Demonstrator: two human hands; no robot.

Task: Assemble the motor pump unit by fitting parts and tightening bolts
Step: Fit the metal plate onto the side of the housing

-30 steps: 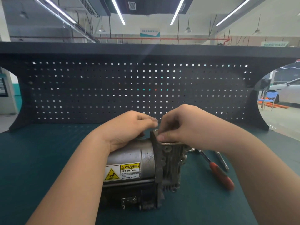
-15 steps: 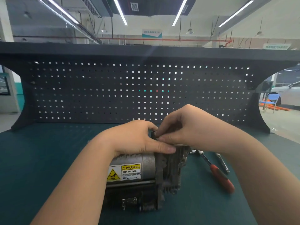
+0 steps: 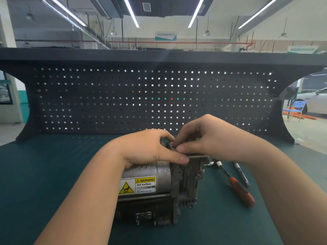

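Note:
The motor pump unit (image 3: 159, 188) lies on its side on the green mat, a silver cylinder with a yellow hot-surface warning label and a grey cast housing (image 3: 191, 177) at its right end. My left hand (image 3: 148, 151) rests on top of the cylinder, with its thumb pressed against the housing's upper edge. My right hand (image 3: 203, 138) pinches a thin flat metal plate (image 3: 196, 156) that lies on top of the housing. My fingers hide the far part of the plate.
A ratchet wrench with a red handle (image 3: 237, 188) lies on the mat to the right of the unit, with a slim metal tool (image 3: 242, 174) beside it. A dark pegboard (image 3: 141, 99) stands along the back of the bench (image 3: 44, 174).
My left hand slid forward onto the cylinder and its thumb came to press on the housing edge. My right hand stayed on the plate at the housing top.

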